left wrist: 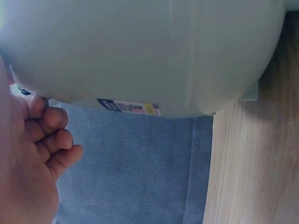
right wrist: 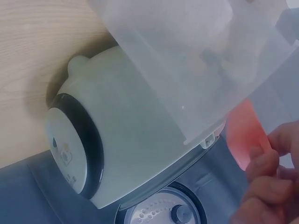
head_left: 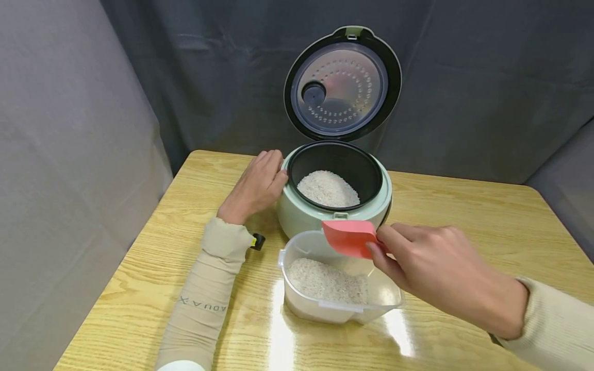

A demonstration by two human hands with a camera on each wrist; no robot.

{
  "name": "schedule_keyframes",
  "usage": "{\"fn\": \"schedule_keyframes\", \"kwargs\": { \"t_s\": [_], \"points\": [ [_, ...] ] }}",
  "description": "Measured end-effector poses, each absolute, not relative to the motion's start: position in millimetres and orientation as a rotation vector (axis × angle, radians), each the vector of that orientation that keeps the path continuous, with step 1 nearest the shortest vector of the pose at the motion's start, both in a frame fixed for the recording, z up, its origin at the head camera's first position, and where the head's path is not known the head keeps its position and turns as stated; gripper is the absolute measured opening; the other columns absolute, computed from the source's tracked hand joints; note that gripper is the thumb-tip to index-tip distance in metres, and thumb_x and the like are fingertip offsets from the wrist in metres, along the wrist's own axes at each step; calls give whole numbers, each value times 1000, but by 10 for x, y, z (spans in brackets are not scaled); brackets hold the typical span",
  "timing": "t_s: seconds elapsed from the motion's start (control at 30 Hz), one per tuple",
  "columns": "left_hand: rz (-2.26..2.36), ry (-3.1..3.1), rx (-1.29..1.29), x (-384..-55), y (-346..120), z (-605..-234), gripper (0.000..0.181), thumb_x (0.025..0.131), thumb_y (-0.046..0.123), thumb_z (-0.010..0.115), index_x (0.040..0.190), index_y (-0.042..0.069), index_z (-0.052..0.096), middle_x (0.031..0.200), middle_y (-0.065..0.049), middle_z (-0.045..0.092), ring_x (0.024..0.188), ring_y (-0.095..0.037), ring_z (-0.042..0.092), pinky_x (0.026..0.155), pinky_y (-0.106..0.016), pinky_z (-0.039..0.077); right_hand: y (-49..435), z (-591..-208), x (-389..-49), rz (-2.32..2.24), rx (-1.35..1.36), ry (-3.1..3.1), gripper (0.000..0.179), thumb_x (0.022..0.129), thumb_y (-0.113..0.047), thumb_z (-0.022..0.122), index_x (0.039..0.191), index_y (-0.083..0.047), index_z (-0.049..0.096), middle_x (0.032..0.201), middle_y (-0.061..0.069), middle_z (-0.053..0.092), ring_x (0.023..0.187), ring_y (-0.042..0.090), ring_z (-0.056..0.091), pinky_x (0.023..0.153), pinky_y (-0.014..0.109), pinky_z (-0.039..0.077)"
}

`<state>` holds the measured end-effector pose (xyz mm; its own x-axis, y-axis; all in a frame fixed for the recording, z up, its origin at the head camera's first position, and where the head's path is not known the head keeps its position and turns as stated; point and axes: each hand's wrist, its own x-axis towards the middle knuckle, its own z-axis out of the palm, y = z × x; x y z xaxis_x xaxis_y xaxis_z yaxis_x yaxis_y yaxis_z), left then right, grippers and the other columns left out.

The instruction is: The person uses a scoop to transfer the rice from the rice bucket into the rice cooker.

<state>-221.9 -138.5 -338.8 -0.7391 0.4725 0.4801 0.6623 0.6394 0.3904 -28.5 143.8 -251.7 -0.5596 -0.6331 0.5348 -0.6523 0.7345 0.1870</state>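
Note:
A pale green rice cooker (head_left: 299,219) stands with its lid (head_left: 343,72) raised. White rice (head_left: 327,189) lies in its black inner pot. My left hand (head_left: 257,185) holds the cooker's left side near the rim, and its curled fingers (left wrist: 53,119) show in the left wrist view. In front of the cooker sits a clear plastic container (head_left: 308,308) with more rice (head_left: 325,281) inside. My right hand (head_left: 431,265) grips a pink scoop (head_left: 348,239) by its handle, above the container's back right part. Whether the scoop holds rice cannot be seen.
Everything stands on a light wooden table (head_left: 139,288). Behind it hangs a dark grey curtain (head_left: 223,77), close behind the lid. A paler grey cloth (head_left: 69,154) hangs along the left side.

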Motion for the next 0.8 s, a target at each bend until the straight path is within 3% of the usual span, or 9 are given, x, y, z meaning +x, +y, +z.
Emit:
{"fn": "schedule_keyframes", "kwargs": {
  "t_s": [0.23,0.37,0.5,0.63,0.8],
  "points": [
    [-800,-2539,-903,-2217,-1383,-3385,19,96,22,37,90,7,46,81,-8,43,83,-28,42,77,-35,35,1397,-2522,-289,5,1016,-2453,49,107,-42,21,74,-20,50,59,-15,36,50,-2,20,47,16,13],
    [-801,-2530,-910,-2227,-1380,-3390,17,96,21,38,89,7,46,81,-8,42,82,-27,42,77,-35,34,1356,-2523,-279,-45,1031,-2502,29,101,-30,54,74,-20,49,58,-15,36,50,-1,20,45,18,15],
    [-795,-2504,-915,-2233,-1385,-3399,18,96,21,38,88,7,46,80,-8,42,80,-28,42,77,-35,34,1292,-2512,-263,-105,1002,-2619,32,86,-24,77,72,-21,49,57,-14,39,46,2,24,42,22,19],
    [-790,-2492,-920,-2229,-1388,-3402,18,95,21,38,87,7,46,79,-8,42,79,-27,41,76,-35,34,1227,-2512,-266,-129,961,-2782,32,92,-27,73,70,-21,49,57,-13,41,44,6,28,41,25,22],
    [-796,-2497,-920,-2230,-1388,-3400,16,95,20,39,87,7,45,79,-7,42,79,-27,40,76,-34,33,1174,-2520,-283,-183,942,-2868,31,91,-25,73,69,-20,50,56,-11,42,42,9,30,38,25,22]
  ]
}}
